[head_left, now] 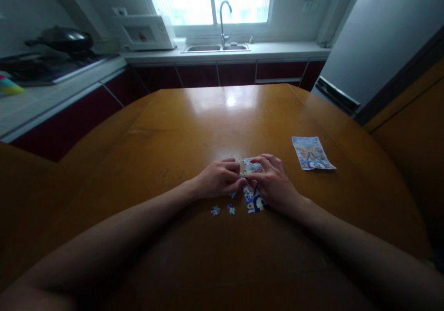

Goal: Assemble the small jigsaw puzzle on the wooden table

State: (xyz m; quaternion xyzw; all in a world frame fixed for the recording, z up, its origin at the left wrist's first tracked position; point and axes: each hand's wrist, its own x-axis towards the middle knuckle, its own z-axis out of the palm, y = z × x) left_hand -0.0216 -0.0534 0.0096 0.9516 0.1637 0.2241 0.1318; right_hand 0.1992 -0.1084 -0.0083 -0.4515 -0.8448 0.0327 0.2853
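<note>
A partly joined jigsaw puzzle (250, 203) lies on the table, printed in blue and white with a penguin-like figure near its lower edge. At its left edge is my left hand (222, 177), fingers curled and thumb drawn in; whatever is between the fingertips is hidden. My right hand (274, 179) rests over the puzzle's right side, its bent fingers apart and touching the surface. Just below my left hand lie a loose puzzle piece (215, 210) and another loose piece (231, 208). More blue pieces show partly under the left hand.
A creased picture sheet (312, 153) with a similar penguin print lies to the right on the wooden table (208, 130). Beyond the table are a sink (204, 48) with a tap, a white microwave (145, 32), a wok (65, 39) on the stove and a fridge (374, 38).
</note>
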